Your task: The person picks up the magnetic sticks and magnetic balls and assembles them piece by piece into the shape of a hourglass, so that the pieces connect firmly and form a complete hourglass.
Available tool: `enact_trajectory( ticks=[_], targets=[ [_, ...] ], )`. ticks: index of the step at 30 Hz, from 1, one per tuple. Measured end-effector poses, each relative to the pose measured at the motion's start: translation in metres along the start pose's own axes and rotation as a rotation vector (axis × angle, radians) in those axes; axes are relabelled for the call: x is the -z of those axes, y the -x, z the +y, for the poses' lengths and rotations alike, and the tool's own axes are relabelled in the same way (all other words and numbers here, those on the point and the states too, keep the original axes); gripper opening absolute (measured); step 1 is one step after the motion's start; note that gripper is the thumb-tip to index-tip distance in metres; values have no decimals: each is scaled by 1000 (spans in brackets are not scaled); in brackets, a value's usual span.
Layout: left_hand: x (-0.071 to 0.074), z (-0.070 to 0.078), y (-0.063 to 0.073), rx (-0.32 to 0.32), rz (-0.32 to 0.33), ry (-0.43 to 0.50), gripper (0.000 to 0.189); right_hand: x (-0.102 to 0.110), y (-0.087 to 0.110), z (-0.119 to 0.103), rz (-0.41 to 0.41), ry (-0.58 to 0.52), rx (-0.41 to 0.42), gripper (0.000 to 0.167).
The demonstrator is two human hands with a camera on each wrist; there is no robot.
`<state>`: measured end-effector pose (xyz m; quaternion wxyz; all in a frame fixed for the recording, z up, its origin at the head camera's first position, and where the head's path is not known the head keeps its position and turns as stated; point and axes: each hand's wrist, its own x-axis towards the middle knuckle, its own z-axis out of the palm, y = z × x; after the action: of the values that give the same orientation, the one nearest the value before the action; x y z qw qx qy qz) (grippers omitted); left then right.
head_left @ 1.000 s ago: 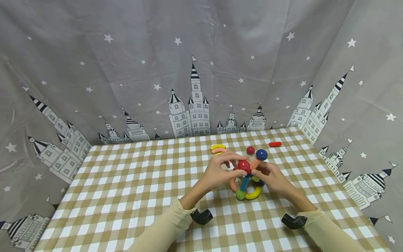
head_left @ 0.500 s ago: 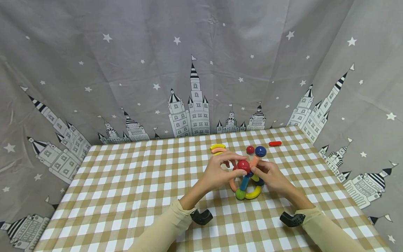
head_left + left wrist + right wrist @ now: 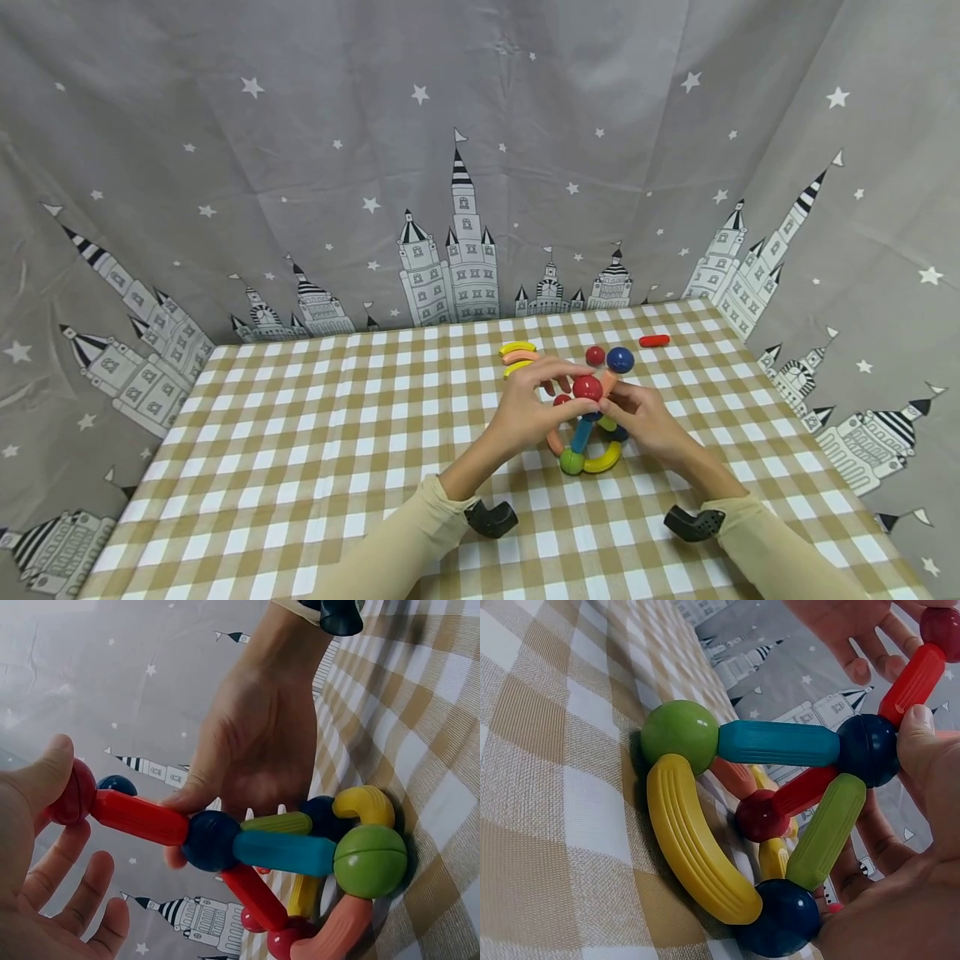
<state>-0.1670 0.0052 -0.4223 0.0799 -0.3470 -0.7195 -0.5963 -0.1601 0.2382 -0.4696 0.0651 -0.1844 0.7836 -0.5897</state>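
A ball-and-stick building toy stands on the table; its base shows a green ball (image 3: 572, 462) and a curved yellow stick (image 3: 603, 457). A teal stick (image 3: 283, 851) and a lime stick (image 3: 827, 832) rise to a dark blue ball (image 3: 212, 840). Above that, a red stick (image 3: 142, 817) carries a red ball (image 3: 587, 388), which my left hand (image 3: 536, 404) pinches between thumb and fingers. My right hand (image 3: 648, 421) grips around the joint of dark blue ball and red stick, its far fingers partly hidden. An orange stick (image 3: 609, 382) tipped with a blue ball (image 3: 620, 360) slants up behind.
Curved yellow (image 3: 517, 347) and orange (image 3: 521, 357) sticks lie behind my left hand. Farther back are a loose red ball (image 3: 595, 356) and a red stick (image 3: 654, 341). A checked cloth (image 3: 315, 450) covers the table; a grey curtain (image 3: 337, 100) hangs behind.
My left hand has shifted slightly right and up with the red ball. The orange stick's blue ball has moved a little up and left. My right hand has barely moved.
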Motion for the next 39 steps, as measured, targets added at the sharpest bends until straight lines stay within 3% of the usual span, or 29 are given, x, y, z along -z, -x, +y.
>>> enact_trajectory(
  ticks=[13,22,30,39],
  targets=[
    [6,1,3,12,24,-9,35,4,-6,1,-59,-59,-87,40],
    [9,3,3,30,-10,-34,41,6,-9,-4,-88,-60,-153,42],
    [16,1,7,63,-42,-14,51,6,-9,-4,-94,-55,-137,35],
    [15,0,4,46,-27,-49,40,7,-8,-6,-85,-71,-138,34]
  ],
)
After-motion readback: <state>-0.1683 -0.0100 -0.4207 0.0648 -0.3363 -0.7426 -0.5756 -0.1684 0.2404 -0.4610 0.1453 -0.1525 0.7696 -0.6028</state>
